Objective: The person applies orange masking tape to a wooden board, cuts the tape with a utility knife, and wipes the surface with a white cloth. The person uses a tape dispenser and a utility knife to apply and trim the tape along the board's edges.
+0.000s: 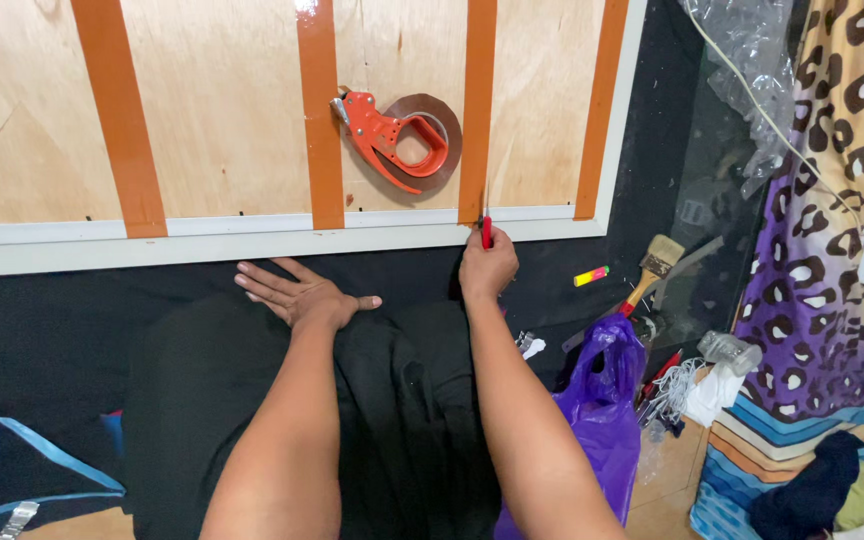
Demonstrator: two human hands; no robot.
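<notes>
Gripping a small red-handled cutter, the right hand is closed around the handle, blade end pointed up and away from the body. The blade tip is met at the lower end of an orange tape strip, right where that strip crosses the white frame edge of the plywood board. The cutter's long axis is set nearly upright in the view, in line with the strip (which runs away from the person). The tape therefore lies directly ahead of the right hand, touching the blade or just short of it; contact cannot be told for sure.

The left hand is laid flat, fingers spread wide and holding nothing, on black cloth just below the frame, well to the left of the cutter. The right hand is clearly the nearer one to the strip.

An orange tape dispenser is left on the board between two strips, apart from both hands. A paintbrush and a purple plastic bag are seen off to the right on the floor.
</notes>
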